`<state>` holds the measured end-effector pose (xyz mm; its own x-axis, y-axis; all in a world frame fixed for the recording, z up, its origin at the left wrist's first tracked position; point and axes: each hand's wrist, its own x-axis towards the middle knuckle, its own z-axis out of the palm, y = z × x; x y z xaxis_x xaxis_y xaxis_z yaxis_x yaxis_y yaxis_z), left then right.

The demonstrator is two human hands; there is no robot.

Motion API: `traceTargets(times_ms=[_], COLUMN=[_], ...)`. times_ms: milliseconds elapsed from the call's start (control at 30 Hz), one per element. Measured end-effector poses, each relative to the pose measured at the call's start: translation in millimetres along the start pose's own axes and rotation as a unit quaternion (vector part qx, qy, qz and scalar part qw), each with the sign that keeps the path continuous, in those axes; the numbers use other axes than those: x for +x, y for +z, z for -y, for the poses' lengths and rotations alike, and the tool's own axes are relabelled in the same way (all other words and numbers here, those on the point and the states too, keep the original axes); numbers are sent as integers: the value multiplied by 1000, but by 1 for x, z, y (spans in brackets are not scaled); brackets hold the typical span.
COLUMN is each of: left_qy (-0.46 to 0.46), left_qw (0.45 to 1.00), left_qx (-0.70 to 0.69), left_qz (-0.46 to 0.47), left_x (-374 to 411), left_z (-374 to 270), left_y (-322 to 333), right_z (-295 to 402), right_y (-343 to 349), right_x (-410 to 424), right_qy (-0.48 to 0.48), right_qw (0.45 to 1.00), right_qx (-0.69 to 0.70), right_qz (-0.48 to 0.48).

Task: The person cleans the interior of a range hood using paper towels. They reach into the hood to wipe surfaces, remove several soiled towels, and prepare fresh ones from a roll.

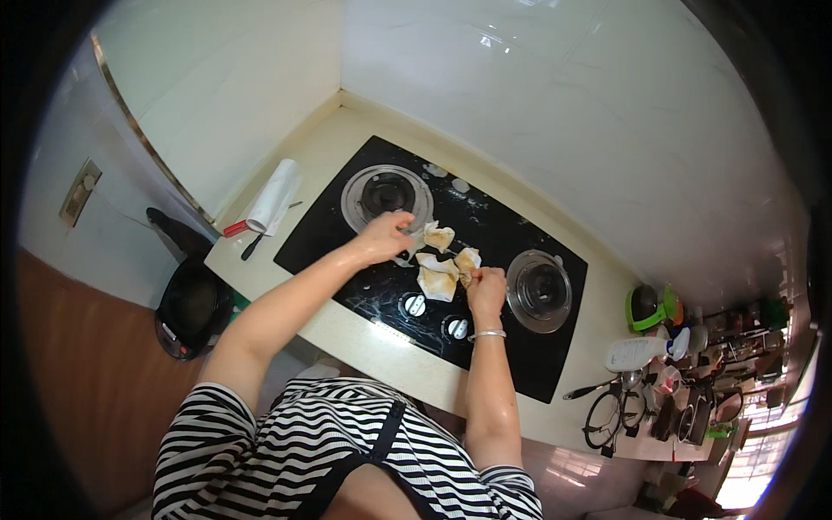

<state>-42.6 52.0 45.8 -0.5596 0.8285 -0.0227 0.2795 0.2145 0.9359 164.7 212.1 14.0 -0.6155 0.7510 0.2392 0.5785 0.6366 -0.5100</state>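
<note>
My right hand (486, 290) pinches a crumpled, brown-stained paper towel (467, 260) over the black glass cooktop (520, 364). Just left of it, another stained paper towel (437, 276) lies spread out above the two white control knobs. A third crumpled paper towel (439, 236) sits a little farther back. My left hand (385, 239) is beside the left burner (388, 195), fingers bent downward. Whitish, wet-looking material (415, 248) lies by its fingertips; whether the fingers grip any of it is unclear. The right burner (539, 291) is just right of my right hand.
A paper roll (276, 195) and a black-handled tool (252, 247) lie on the left counter. At the right stand a white spray bottle (637, 351), a green container (650, 309) and black pan supports (603, 419). A black cooker (193, 305) stands below left. Foam spots dot the cooktop's back.
</note>
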Motion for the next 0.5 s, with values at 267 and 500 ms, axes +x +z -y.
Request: traceTargets(times_ms=[267,500], left_qy=[-37,-153], left_qw=[940,854], left_qx=[240,441], left_qz=[-238,-231], left_x=[-74,-112], left_z=[19,51], left_y=[-178,-230], right_z=[30,79], right_y=[-30,-20], right_x=[4,0], right_qy=[-80,-68], right_qw=[991,981], right_qx=[22,180], right_qz=[-101,23])
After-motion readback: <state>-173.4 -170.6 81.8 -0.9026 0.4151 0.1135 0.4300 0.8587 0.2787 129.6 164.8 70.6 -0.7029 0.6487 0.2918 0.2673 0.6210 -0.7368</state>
